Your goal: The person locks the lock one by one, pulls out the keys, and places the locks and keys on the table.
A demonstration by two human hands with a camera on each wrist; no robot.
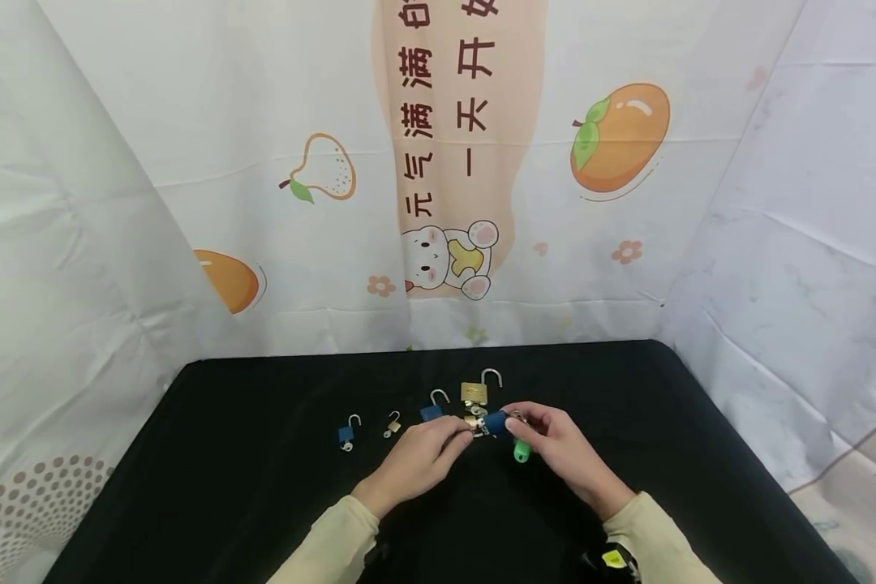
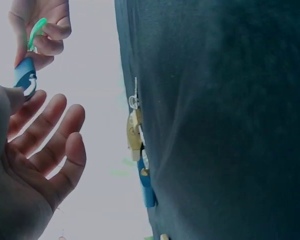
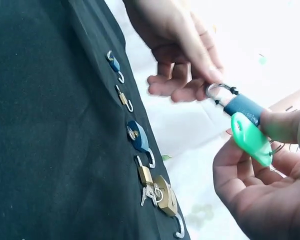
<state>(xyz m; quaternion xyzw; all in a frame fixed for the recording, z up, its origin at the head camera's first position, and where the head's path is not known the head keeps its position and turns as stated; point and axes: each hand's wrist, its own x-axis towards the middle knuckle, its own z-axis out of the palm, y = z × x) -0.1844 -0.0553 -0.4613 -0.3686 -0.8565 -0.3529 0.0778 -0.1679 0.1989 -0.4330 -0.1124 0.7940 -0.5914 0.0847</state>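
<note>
A blue padlock (image 1: 495, 422) is held up between both hands above the black-covered table. My left hand (image 1: 425, 456) pinches its metal shackle (image 3: 212, 90) between thumb and index finger, while the other fingers spread loosely, as the left wrist view shows. The padlock's blue body (image 3: 244, 108) is gripped by my right hand (image 1: 560, 448) at the end away from the shackle. From that end hangs a green key tag (image 3: 250, 140) on a metal ring, in front of the right fingers. The key itself is hidden.
Behind the hands lie a large opened brass padlock (image 1: 474, 394), a blue one (image 1: 432, 413) and a small brass one with keys (image 3: 145, 176). Further left are a small blue padlock (image 1: 346, 435) and a tiny brass one (image 1: 394, 426). A printed white curtain (image 1: 321, 268) hangs behind.
</note>
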